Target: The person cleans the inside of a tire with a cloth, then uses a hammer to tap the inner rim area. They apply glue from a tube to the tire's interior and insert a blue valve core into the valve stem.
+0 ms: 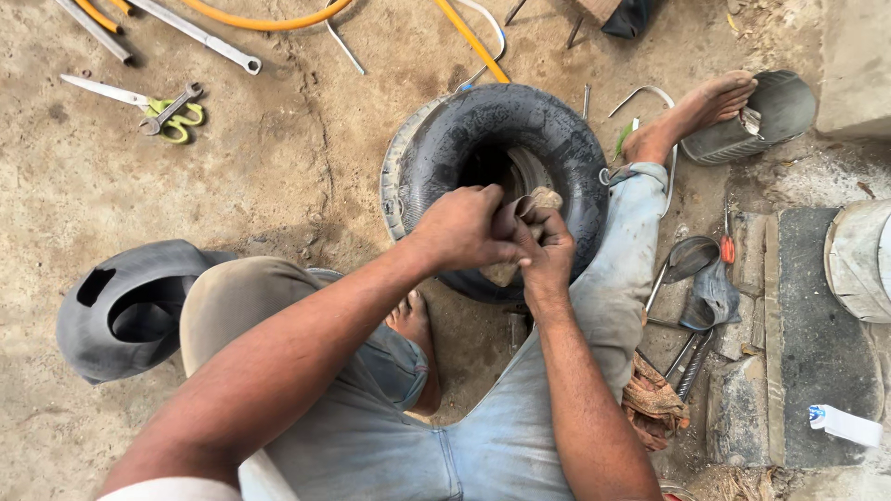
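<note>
Sandy, dusty ground (278, 176) fills the head view, with the person sitting on it in pale blue jeans, one bare foot (691, 113) stretched out to the right. Between the legs stands a small black rubber tyre (497, 148), its opening facing up toward the camera. Both hands meet at the tyre's near rim: the left hand (459, 227) is curled tight around a folded piece of tan sandpaper-like sheet (529, 209), and the right hand (549, 255) pinches the same sheet from below, fingers closed on it. A cut piece of black inner tube (125, 311) lies by the left knee. Green-handled scissors (148, 107) and a steel spanner (200, 35) lie at upper left, well apart from the tyre.
</note>
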